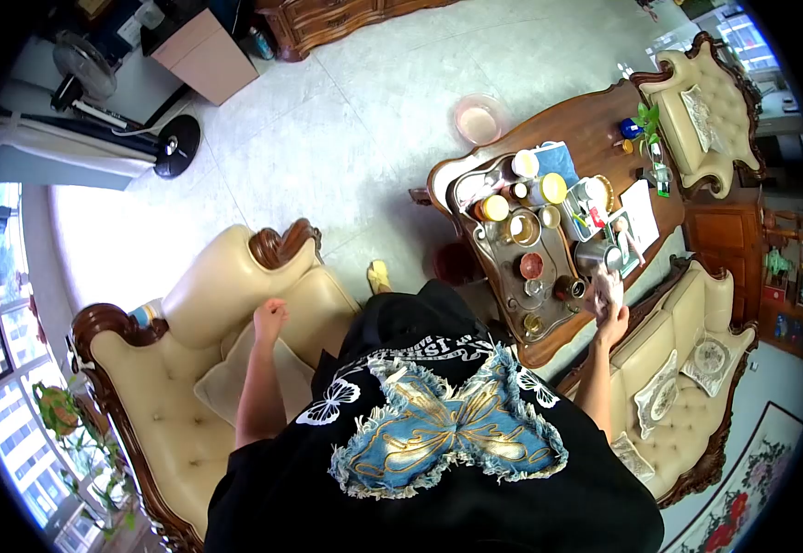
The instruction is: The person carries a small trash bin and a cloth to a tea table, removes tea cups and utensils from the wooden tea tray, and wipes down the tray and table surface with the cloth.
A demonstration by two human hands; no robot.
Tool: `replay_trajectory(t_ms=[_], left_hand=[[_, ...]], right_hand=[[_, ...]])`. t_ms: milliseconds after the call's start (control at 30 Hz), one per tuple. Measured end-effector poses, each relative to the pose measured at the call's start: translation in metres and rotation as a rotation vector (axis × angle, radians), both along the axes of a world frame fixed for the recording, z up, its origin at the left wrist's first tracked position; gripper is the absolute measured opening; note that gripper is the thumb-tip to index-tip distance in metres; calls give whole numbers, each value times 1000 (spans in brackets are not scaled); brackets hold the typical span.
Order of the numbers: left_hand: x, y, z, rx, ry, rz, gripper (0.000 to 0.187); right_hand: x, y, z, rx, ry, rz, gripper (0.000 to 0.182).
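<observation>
My right hand (614, 321) is at the near edge of the wooden tea table, closed around a crumpled whitish-grey cloth (604, 289). Just beyond the cloth stands a metal canister (595, 257), and a dark brown cup (567, 288) is to its left. Whether the cloth touches either one cannot be made out. On the left, my left hand (270, 319) hangs over the cream armchair (200, 276), fingers curled in, with nothing seen in it.
A carved tea tray (503, 318) carries a red bowl (531, 266), cups and several yellow-lidded jars. Papers (639, 221) and a plant (646, 120) are farther along the wooden table (595, 120). A pink basin (480, 121) sits on the floor; a cream sofa (687, 405) lies right.
</observation>
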State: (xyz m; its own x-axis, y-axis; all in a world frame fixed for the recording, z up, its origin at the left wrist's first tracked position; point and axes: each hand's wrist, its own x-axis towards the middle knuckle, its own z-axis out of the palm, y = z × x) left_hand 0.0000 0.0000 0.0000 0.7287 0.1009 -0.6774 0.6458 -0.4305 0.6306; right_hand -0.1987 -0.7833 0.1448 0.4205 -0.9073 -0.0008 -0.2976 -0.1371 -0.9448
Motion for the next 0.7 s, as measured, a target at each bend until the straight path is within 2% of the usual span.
replay_trajectory(t_ms=[33,67,100,167,233,300,367,400,433,500,533,667,700], left_hand=[[12,-19,-7,-26,-62,-3,15],[20,-35,-15,-51,-120,-3,16],[39,30,31,45,-116,-18,16],[75,-7,12,-52,-181,-73,15],[105,-45,23,-80,-199,-119,15],[127,-61,34,-225,-112,-68,15],[165,-83,49,-270,-121,-95,14],[186,-89,62,-252,-140,-136,14],[219,-103,74,-244,-186,-179,14],[265,-111,89,-303,-270,-181,17],[288,-114,91,-301,-279,-181,18],[365,-96,91,-142,-319,-228,17],[380,-89,98,-136,-323,-239,17]], right_hand=[[12,-7,4,-162,148,1,24],[33,4,26,-30,176,-8,26],[72,72,7,86,8,71,28],[141,103,57,339,-53,58,32],[185,107,51,563,-248,201,40],[231,142,78,939,-334,260,49],[282,162,86,1086,-456,397,54],[302,173,91,1231,-461,374,55],[331,175,87,1209,-539,501,57],[376,172,68,1449,-652,550,58],[401,168,60,1387,-605,511,59],[489,165,58,1547,-705,570,62],[508,159,43,1535,-663,546,61]])
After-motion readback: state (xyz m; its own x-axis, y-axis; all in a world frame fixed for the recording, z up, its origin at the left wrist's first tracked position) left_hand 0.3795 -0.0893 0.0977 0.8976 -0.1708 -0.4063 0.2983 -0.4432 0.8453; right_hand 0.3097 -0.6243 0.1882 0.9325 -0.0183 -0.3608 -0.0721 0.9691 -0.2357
